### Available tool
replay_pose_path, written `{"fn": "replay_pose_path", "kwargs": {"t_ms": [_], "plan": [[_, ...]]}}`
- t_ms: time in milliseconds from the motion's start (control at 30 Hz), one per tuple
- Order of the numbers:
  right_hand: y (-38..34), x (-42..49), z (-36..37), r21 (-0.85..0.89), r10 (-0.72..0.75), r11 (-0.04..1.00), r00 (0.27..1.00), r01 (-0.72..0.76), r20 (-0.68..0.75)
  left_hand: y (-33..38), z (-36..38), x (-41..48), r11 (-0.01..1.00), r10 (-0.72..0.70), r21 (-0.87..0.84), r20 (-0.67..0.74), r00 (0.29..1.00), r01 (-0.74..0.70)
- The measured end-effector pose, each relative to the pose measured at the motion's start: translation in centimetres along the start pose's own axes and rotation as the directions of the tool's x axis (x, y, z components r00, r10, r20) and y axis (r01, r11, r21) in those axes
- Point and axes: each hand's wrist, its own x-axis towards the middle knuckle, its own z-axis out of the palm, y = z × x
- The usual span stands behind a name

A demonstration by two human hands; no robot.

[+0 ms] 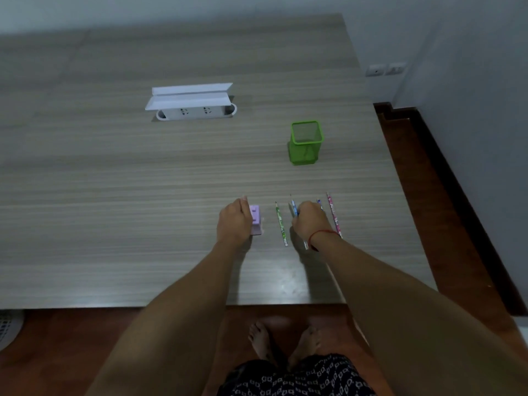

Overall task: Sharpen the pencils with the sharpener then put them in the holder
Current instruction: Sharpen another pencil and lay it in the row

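Observation:
Several pencils lie side by side on the wooden table [143, 181]: a green one [281, 224], a blue one [293, 207] under my right hand, another mostly hidden one [319, 203] and a pink one [334, 215] at the right. My right hand [310, 221] is closed over the blue pencil. My left hand [234, 221] wraps the left side of a pale purple sharpener [255, 220] standing on the table. A green mesh holder [305, 142] stands upright and empty beyond the pencils.
A white pop-up socket box [190, 102] with its lid raised sits in the table's middle, far from my hands. The table's right edge [400, 195] drops to a dark red floor beside a grey wall. My bare feet show below the near edge.

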Motion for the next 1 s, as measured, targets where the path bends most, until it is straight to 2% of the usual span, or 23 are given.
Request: {"fn": "replay_pose_path", "kwargs": {"t_ms": [267, 400, 533, 667, 800, 900, 1000], "plan": [[0.3, 0.1, 1.8, -0.033, 0.021, 0.999, 0.999, -0.020, 0.028, 0.2, -0.3, -0.1, 1.000, -0.016, -0.013, 0.046, 0.999, 0.017], [0.1, 0.4, 2.1, -0.025, 0.032, 0.999, 0.999, -0.032, 0.001, 0.4, -0.5, -0.2, 0.997, -0.080, -0.007, 0.081, 0.994, 0.081], [0.1, 0.1, 2.3, -0.030, 0.031, 0.999, 0.999, -0.032, -0.026, 0.2, -0.4, -0.2, 0.998, -0.068, -0.008, 0.087, 0.994, 0.069], [0.8, -0.1, 0.7, -0.040, 0.055, 0.997, 0.991, -0.060, -0.122, 0.2, -0.5, -0.3, 0.997, -0.073, -0.022, 0.094, 0.993, 0.076], [2.9, 0.2, -1.6, -0.167, 0.117, 0.973, 0.968, -0.156, -0.223, 0.3, -0.6, -0.3, 0.997, -0.074, -0.013, 0.095, 0.993, 0.075], [3.8, 0.3, -1.4, -0.181, 0.197, 0.957, 0.966, -0.226, -0.166, 0.3, -0.5, -0.2, 0.997, -0.071, -0.009, 0.080, 0.994, 0.072], [3.5, 0.0, -0.7, -0.200, 0.155, 0.963, 0.979, -0.180, -0.136, 0.4, -0.4, -0.2, 0.997, -0.068, -0.016, 0.064, 0.996, 0.069]]}}
